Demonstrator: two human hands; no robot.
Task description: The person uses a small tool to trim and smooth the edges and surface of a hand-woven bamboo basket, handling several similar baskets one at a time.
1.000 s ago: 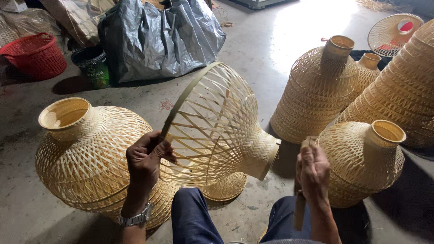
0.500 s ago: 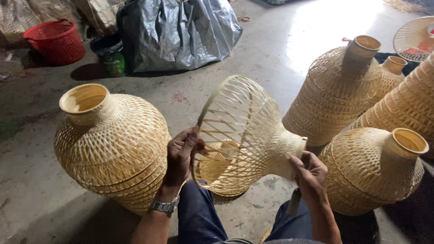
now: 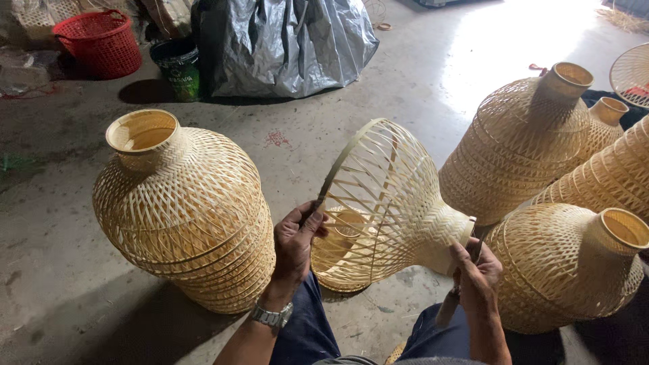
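The woven bamboo lampshade is pale yellow, with an open lattice body and a tightly woven narrow neck. It is tilted on its side above the floor, wide rim up-left, neck to the lower right, between the person's knees.

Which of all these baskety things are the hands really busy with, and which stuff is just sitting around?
In hand:
- open-weave bamboo lampshade, tipped on its side; left hand grips its wide rim
- right hand at its narrow neck, holding a wooden-handled tool

Just lying about:
- finished woven shade to the left
- more woven shades to the right
- red plastic basket
- dark bucket
- grey plastic sheet
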